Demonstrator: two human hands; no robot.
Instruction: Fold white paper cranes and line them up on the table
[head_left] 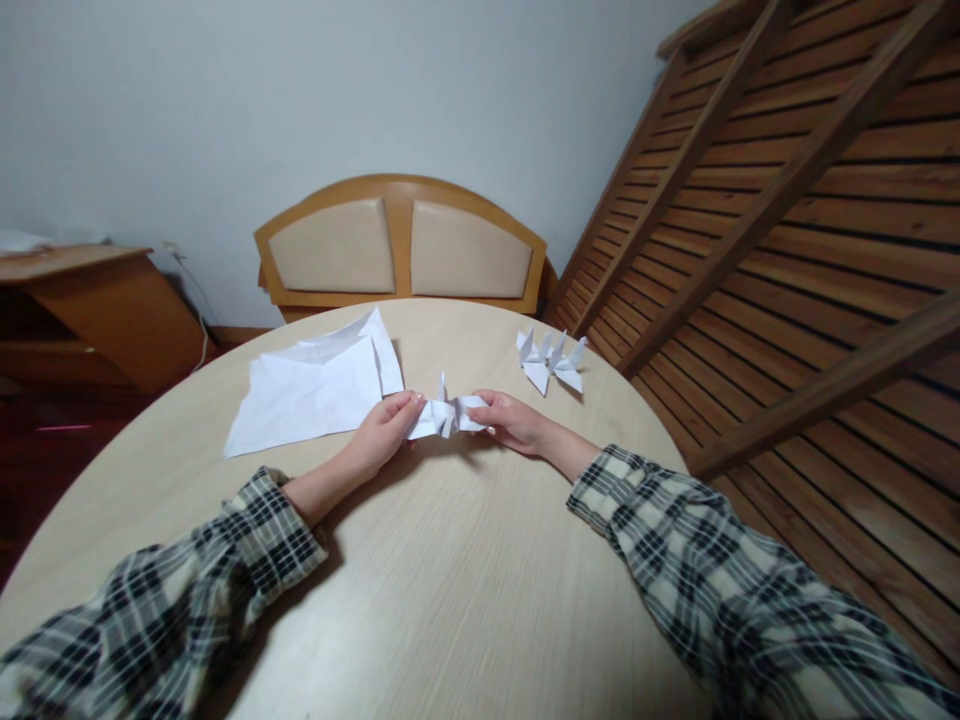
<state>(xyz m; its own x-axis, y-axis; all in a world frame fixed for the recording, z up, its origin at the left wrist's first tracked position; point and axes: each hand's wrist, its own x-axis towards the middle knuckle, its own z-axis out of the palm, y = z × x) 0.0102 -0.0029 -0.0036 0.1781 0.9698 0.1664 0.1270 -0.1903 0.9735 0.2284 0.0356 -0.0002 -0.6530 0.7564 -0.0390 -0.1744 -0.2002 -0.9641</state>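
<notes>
1. My two forearms, in plaid sleeves (225,570), rest on the round table (450,600) and converge toward its middle.
2. My left hand (386,432) pinches the left end of a small folded paper figure (445,416); thumb and fingers are closed on the paper.
3. My right hand (511,420) pinches the right end of the same figure, fingers closed on it in the same manner.
4. The folded paper figure lies between both hands, just above the table surface near the table's centre. One pointed tip stands upright from its middle.
5. Just beyond my left hand, several loose white paper sheets (315,390) lie flat on the table, overlapping one another.
6. Beyond my right hand, near the far right edge of the table, sit finished paper cranes (553,360), close together and apart from my hands.
7. Behind the table stands a wooden chair back (401,245) with two beige padded panels.
8. Further right, a slatted wooden frame (787,200) leans against the wall.
</notes>
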